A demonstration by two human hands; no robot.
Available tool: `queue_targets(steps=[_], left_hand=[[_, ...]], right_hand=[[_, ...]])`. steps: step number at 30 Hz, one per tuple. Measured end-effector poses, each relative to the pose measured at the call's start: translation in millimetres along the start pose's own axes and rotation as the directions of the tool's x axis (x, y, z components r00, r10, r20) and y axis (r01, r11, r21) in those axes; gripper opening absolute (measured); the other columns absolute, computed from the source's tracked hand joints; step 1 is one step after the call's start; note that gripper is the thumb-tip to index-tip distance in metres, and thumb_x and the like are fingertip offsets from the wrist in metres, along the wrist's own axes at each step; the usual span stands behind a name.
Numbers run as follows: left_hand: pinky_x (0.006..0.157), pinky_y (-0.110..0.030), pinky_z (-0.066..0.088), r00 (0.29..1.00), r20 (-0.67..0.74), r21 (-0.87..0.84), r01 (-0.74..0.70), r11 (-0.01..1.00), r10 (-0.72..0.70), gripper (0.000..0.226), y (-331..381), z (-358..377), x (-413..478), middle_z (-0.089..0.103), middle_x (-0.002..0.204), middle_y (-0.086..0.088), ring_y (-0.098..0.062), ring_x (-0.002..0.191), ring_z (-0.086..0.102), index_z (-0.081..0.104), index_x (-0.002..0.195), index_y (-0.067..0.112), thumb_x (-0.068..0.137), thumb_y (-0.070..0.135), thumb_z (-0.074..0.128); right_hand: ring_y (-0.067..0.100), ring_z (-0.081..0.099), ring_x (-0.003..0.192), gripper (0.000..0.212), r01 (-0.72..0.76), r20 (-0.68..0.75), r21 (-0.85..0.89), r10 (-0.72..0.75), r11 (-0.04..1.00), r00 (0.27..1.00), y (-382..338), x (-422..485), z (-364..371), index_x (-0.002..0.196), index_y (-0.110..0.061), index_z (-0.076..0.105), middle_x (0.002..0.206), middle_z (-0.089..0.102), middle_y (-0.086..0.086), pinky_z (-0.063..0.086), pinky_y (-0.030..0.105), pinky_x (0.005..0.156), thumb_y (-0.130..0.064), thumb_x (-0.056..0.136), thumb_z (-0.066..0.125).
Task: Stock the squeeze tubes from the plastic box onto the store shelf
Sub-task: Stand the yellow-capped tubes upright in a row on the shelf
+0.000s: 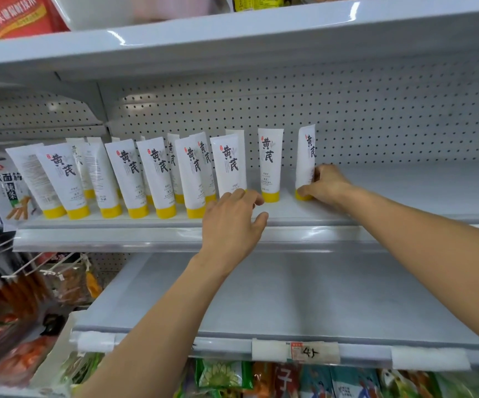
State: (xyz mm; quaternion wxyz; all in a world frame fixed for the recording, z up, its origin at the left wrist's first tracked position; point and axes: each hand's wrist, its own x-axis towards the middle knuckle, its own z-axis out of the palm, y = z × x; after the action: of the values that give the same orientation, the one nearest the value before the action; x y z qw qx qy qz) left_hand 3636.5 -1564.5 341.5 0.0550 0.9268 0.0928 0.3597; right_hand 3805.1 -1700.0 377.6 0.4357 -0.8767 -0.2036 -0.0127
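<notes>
Right hand (pixel 325 182) grips smooth white tube (pixel 305 152) (yellow-capped).

Entry: one person, seen only as two arms entering from the lower edge.

1. left hand (pixel 232 222): bare; four fingers and thumb in view, knuckle ridges and faint tendon lines across its back.
2. left forearm (pixel 157 320): bare along its whole visible length; fine creases at the wrist.
3. right hand (pixel 325 183): bare; knuckles rounded and distinct, thumb in view.
4. right forearm (pixel 422 239): bare along its whole visible length; smooth, widening toward the frame edge.
</notes>
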Motion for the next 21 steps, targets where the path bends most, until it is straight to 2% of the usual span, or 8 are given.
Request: queue_targets(steps=[3, 7, 12, 15, 17, 21], left_hand=[[0.085, -0.033, 0.041, 1.000, 0.001, -0.011, -0.001, 1.000, 0.001, 0.026, 5.3, -5.3, -4.0, 0.062, 0.107, 0.009, -0.016, 0.100, 0.056, 0.058, 0.115, 0.027, 0.092, 0.038, 0.053], [0.082, -0.034, 0.045, 1.000, -0.014, -0.063, 0.018, 0.998, -0.019, 0.024, 10.5, -14.0, -19.2, 0.063, 0.104, 0.008, -0.017, 0.096, 0.058, 0.059, 0.112, 0.026, 0.091, 0.036, 0.055], [0.075, -0.032, 0.047, 0.995, 0.013, -0.103, 0.103, 0.989, -0.102, 0.021, 20.5, -23.1, -58.8, 0.060, 0.103, 0.012, -0.011, 0.094, 0.058, 0.058, 0.110, 0.030, 0.091, 0.037, 0.054], [0.074, -0.031, 0.049, 0.987, 0.042, -0.105, 0.158, 0.982, -0.155, 0.021, 18.7, -27.5, -87.4, 0.062, 0.100, 0.012, -0.012, 0.091, 0.058, 0.058, 0.110, 0.031, 0.090, 0.038, 0.055], [0.072, -0.031, 0.050, 0.977, 0.084, -0.096, 0.201, 0.975, -0.193, 0.022, 11.0, -28.3, -108.2, 0.062, 0.099, 0.012, -0.013, 0.089, 0.058, 0.058, 0.109, 0.030, 0.090, 0.040, 0.055], [0.071, -0.032, 0.050, 0.947, 0.163, -0.073, 0.291, 0.954, -0.276, 0.021, -25.3, -28.4, -155.5, 0.064, 0.095, 0.011, -0.014, 0.085, 0.060, 0.059, 0.108, 0.029, 0.091, 0.041, 0.056]], right_hand=[[0.021, 0.053, 0.095, 0.045, 0.026, -0.019, -0.071, -0.027, 0.997, 0.999, 1.7, -14.4, -4.3, 0.123, -0.004, 0.052, 0.112, 0.055, 0.005, 0.038, 0.026, 0.077, -0.014, 0.083, 0.070], [0.026, 0.052, 0.117, 0.047, 0.166, -0.086, -0.260, -0.194, 0.951, 0.977, 7.4, -46.8, -12.5, 0.131, -0.011, 0.048, 0.135, 0.048, 0.009, 0.044, 0.035, 0.093, -0.021, 0.087, 0.061], [0.021, 0.056, 0.108, 0.030, 0.392, -0.050, -0.466, -0.466, 0.793, 0.883, 8.7, -113.0, -12.2, 0.120, -0.018, 0.056, 0.121, 0.059, 0.001, 0.043, 0.036, 0.090, -0.021, 0.091, 0.054], [0.019, 0.056, 0.102, 0.025, 0.520, 0.002, -0.460, -0.585, 0.720, 0.811, 8.5, -146.6, 4.0, 0.114, -0.018, 0.058, 0.112, 0.061, -0.002, 0.040, 0.034, 0.085, -0.018, 0.089, 0.055], [0.019, 0.057, 0.098, 0.023, 0.592, 0.066, -0.409, -0.625, 0.694, 0.778, 6.8, -166.4, 22.4, 0.111, -0.019, 0.059, 0.109, 0.061, -0.002, 0.043, 0.034, 0.083, -0.018, 0.088, 0.056], [0.014, 0.058, 0.094, 0.023, 0.661, 0.239, -0.295, -0.617, 0.689, 0.750, 1.0, -200.3, 77.3, 0.111, -0.022, 0.059, 0.107, 0.060, -0.007, 0.048, 0.034, 0.079, -0.021, 0.089, 0.056]])
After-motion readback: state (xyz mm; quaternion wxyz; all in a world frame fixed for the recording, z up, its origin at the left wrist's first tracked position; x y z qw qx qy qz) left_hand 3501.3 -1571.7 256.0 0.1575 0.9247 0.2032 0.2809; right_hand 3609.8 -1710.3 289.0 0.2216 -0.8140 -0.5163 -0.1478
